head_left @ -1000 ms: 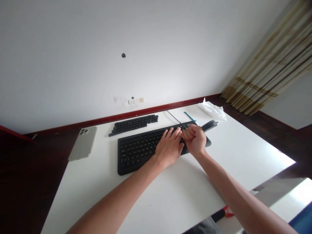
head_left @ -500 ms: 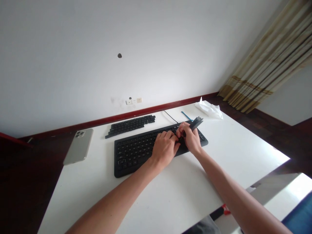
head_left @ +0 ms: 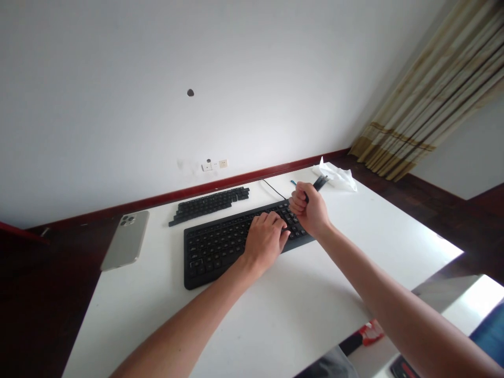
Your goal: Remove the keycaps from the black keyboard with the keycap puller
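Note:
A black keyboard (head_left: 220, 247) lies on the white table; over its left and middle part, square key sockets show. My left hand (head_left: 266, 239) rests on its right half, thumb and fingertips pressed round a small dark piece, probably a keycap. My right hand (head_left: 309, 207) is raised just above the keyboard's right end, its fingers wrapped round a black brush-like tool (head_left: 321, 182) whose end points up and to the right. Behind the keyboard, rows of loose black keycaps (head_left: 210, 203) are laid out on the table.
A phone (head_left: 126, 239) lies face down at the table's left edge. A crumpled white bag (head_left: 339, 176) sits at the back right. The tip of a blue stick (head_left: 293, 182) and a thin black cable (head_left: 273, 188) show behind the keyboard.
My right hand has lifted off the keyboard and away from my left hand, with the black tool still in it. My left hand has stayed nearly in place.

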A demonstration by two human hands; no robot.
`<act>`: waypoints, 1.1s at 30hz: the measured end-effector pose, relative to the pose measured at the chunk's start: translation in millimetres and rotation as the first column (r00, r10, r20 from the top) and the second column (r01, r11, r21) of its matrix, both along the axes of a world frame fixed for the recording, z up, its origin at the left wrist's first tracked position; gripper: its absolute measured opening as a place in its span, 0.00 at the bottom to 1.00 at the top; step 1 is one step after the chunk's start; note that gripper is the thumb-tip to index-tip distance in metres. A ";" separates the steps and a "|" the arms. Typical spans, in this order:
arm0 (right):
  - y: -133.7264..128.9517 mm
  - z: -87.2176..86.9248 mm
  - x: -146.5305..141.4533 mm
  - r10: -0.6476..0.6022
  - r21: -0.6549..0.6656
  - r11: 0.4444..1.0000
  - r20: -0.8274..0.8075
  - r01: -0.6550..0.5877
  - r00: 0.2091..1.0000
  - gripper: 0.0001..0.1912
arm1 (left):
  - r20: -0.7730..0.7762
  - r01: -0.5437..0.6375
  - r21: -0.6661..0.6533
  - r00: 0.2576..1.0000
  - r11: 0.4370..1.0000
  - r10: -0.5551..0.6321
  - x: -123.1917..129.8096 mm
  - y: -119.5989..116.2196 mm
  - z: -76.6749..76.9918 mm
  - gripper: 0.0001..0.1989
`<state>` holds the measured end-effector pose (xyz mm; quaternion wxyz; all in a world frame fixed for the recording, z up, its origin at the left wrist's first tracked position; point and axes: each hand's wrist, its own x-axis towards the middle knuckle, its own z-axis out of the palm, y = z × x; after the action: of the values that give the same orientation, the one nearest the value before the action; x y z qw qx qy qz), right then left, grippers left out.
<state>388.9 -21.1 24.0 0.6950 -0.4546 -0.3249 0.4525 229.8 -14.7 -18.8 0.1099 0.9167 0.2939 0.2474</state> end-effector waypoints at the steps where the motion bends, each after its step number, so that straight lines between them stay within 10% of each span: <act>1: -0.9 -3.0 -0.6 -0.003 -0.009 1.000 -0.027 0.003 1.000 0.26 | -0.004 -0.001 0.008 1.000 1.000 0.001 0.2 -0.3 0.1 0.05; 33: -11.2 -17.2 -29.2 -0.318 -0.148 0.947 -0.306 0.285 0.897 0.28 | -0.074 -0.036 0.038 0.996 0.999 0.039 1.4 -0.9 -1.2 0.04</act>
<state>359.7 -32.3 6.7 0.7773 -0.4523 -0.1082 0.4236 231.2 -15.6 -20.0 0.0772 0.9215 0.3105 0.2202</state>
